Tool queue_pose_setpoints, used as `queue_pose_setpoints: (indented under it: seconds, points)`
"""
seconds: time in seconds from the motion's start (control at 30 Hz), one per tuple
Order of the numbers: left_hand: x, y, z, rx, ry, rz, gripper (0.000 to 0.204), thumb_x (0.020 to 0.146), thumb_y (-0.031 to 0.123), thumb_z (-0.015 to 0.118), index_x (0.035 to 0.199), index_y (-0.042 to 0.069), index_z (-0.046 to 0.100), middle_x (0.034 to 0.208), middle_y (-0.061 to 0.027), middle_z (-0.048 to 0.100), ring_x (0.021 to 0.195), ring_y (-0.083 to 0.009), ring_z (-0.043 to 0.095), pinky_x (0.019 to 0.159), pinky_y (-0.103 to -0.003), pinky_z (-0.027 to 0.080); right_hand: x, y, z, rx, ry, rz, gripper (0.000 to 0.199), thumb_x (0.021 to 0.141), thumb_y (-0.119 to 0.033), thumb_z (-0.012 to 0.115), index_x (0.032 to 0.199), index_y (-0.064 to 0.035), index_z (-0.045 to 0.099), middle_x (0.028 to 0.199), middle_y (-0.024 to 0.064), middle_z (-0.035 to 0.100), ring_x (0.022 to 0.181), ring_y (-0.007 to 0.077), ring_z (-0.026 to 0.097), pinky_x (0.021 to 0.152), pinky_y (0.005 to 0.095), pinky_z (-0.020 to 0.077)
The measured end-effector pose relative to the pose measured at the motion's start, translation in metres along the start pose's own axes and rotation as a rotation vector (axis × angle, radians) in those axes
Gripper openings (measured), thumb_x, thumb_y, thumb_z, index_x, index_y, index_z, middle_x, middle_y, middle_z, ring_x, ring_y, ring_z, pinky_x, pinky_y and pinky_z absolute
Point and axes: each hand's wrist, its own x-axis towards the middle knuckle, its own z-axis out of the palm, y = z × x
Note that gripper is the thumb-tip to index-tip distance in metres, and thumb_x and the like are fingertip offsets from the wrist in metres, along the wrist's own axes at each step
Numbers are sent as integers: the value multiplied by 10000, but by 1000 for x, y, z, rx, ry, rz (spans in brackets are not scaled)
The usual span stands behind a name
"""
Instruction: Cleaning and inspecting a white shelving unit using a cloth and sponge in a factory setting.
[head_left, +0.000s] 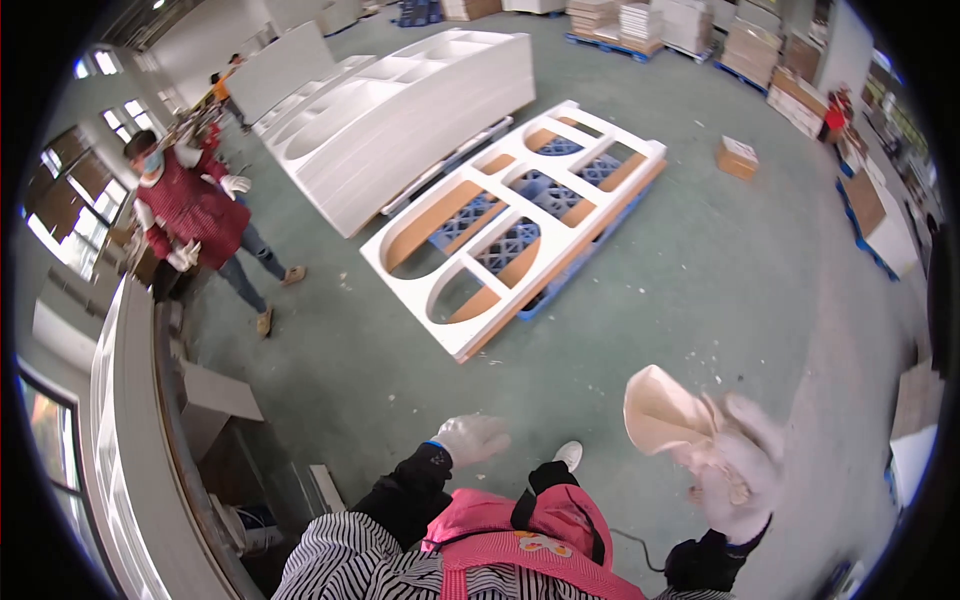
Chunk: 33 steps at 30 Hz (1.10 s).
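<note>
My right hand (745,480), in a white glove, is closed on a cream-coloured curled sheet (662,408). Cloth or paper, I cannot tell which. The sheet stands up in a loose fold beside the fingers. My left hand (474,440), also gloved in white, hangs over the floor with nothing in it, its fingers stretched out and slightly blurred. Beyond both hands, a white panel with rounded cut-outs (472,225) lies on blue pallets (548,195), with brown board showing beneath. The hands are apart from it.
A tall stack of white cut-out panels (420,110) stands behind the near one. On the left, a person in a red apron (195,205) stands on the green floor (600,310). White panels (125,430) line my left side. A carton (737,158) sits far right.
</note>
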Motion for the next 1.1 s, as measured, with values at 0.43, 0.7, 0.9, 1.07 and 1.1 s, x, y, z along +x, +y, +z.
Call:
queue_pose_setpoints:
  seconds: [0.43,0.7,0.9,1.07,1.1]
  points:
    - [321,-30,-119,439,-550,-260,656,890,661,458,1169,122,708,1138,-162,713,1072,-359,669,954,-451,508,120,254,-121,68,118,348,284,880,-121,646,1145,-18,662,1120,176,687,995,243,677,864,356,532]
    - [600,45,-274,455,-324,-263,552,912,569,487,1126,119,725,1100,-135,733,1048,-334,689,912,-454,527,278,415,-200,35,128,531,288,888,-139,642,1151,-23,659,1129,170,684,999,245,677,865,361,535]
    - [856,200,-339,412,-201,112,472,909,510,473,1066,121,690,956,-165,726,921,-379,700,799,-504,536,364,531,-239,60,225,683,291,894,-152,639,1157,-26,656,1135,165,682,1002,246,676,865,365,538]
    - [1027,302,-371,88,-139,235,440,941,529,465,1040,145,655,1013,-158,703,1010,-384,656,859,-497,504,436,668,-306,90,285,729,294,899,-163,636,1161,-29,654,1141,162,680,1005,247,676,865,369,540]
    - [1053,308,-375,85,-135,231,440,941,529,465,1040,145,655,1013,-158,703,1010,-384,656,859,-497,504,452,697,-321,98,292,736,295,900,-165,635,1162,-30,653,1142,161,679,1005,247,676,865,369,540]
